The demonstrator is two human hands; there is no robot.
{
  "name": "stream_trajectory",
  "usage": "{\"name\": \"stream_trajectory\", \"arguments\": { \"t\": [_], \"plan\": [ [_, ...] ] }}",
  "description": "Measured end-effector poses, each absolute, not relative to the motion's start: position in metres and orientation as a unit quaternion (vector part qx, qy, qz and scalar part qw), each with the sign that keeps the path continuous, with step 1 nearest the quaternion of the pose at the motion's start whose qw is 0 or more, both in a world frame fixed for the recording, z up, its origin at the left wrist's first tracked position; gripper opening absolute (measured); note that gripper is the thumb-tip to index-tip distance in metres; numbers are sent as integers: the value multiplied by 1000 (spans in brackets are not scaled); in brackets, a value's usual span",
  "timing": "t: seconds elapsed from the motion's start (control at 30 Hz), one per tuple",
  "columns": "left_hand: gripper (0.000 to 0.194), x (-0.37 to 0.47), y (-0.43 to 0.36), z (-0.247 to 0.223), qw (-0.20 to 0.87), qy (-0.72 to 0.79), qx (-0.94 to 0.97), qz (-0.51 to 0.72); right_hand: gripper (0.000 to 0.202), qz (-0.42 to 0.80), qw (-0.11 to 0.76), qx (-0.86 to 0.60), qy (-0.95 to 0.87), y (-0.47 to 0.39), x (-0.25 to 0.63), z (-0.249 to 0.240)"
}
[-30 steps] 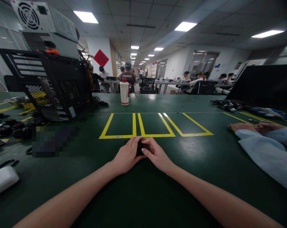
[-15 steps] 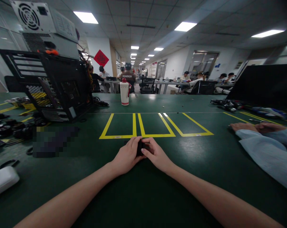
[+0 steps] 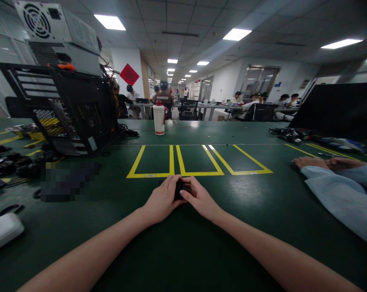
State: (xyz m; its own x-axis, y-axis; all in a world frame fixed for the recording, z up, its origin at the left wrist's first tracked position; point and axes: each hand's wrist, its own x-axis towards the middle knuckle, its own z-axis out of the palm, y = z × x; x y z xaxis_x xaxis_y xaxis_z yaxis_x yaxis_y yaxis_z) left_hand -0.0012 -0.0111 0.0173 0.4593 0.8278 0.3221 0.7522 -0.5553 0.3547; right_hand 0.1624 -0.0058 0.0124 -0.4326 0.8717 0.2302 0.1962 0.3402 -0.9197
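1 black object (image 3: 179,190): in the head view, it sits at the middle of the green table (image 3: 183,255), between the left hand (image 3: 159,201) and the right hand (image 3: 202,199); fingers cover most of it, so its exact kind is hard to tell.
Left fingers: curled around the object's left side, gripping it.
Right fingers: bent around the other side, gripping it too, thumb tip on the near edge.
Yellow tape (image 3: 201,173): marks 3 boxes on the table just beyond the hands.
Cup (image 3: 159,120): white with a red lid, upright, past the tape.
Computer case (image 3: 76,101): black, at the left, with 2 metal boxes (image 3: 82,34) stacked on top.
Cables (image 3: 20,166): a dark heap at the left, near the case.
White object (image 3: 3,233): at the near left edge, partly out of view.
Co-worker's sleeves (image 3: 338,194): light blue, at the right, hands resting on the table.
Dark panel (image 3: 338,111): beyond those sleeves, tangled wires (image 3: 288,134) beside it.
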Motion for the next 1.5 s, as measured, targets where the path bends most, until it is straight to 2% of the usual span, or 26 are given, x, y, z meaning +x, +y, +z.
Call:
{"name": "stream_trajectory", "arguments": {
  "t": [0.23, 0.43, 0.63, 0.87, 1.1, 1.37, 1.5],
  "plan": [
    [58, -1, -12, 19, 83, 463, 852, 231, 21, 450, 402, -347, -718, -6, 162, 13],
    [59, -1, -11, 17, 82, 463, 851, 232, 35, 438, 395, -367, -719, -6, 162, 14],
    [62, -1, -12, 18, 77, 467, 851, 227, 26, 450, 385, -363, -720, -5, 161, 13],
    [60, -1, -13, 19, 82, 463, 853, 224, 25, 505, 380, -335, -699, -6, 163, 15],
    [60, -1, -14, 21, 86, 464, 853, 222, 21, 500, 385, -342, -696, -6, 162, 16],
    [59, -1, -13, 20, 92, 471, 849, 220, 36, 493, 387, -366, -688, -7, 163, 17],
    [60, -1, -13, 19, 85, 467, 850, 228, 30, 485, 384, -366, -695, -5, 163, 15]
  ]
}}
